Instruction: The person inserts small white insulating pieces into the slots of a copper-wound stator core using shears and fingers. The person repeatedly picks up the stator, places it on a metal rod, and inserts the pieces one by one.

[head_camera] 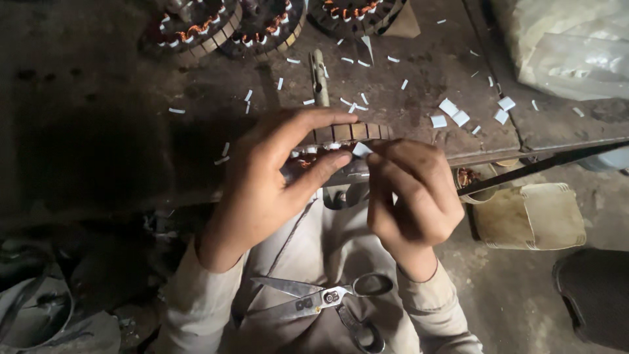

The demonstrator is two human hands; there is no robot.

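Note:
My left hand point(272, 177) grips a round motor stator point(350, 133) with a laminated metal rim and copper windings, holding it at the edge of a dark workbench point(105, 131). Fingers wrap over its top and thumb side. My right hand point(413, 193) pinches a small white paper slip point(361, 149) against the stator's inner slots. A pair of scissors point(314, 298) lies open on my lap below both hands.
Other wound stators point(196, 29) stand along the bench's far edge. White paper scraps point(452, 113) litter the bench. A metal tool point(319, 78) lies behind the stator. A plastic bag point(570, 46) sits far right, a tan pad point(529, 216) lower right.

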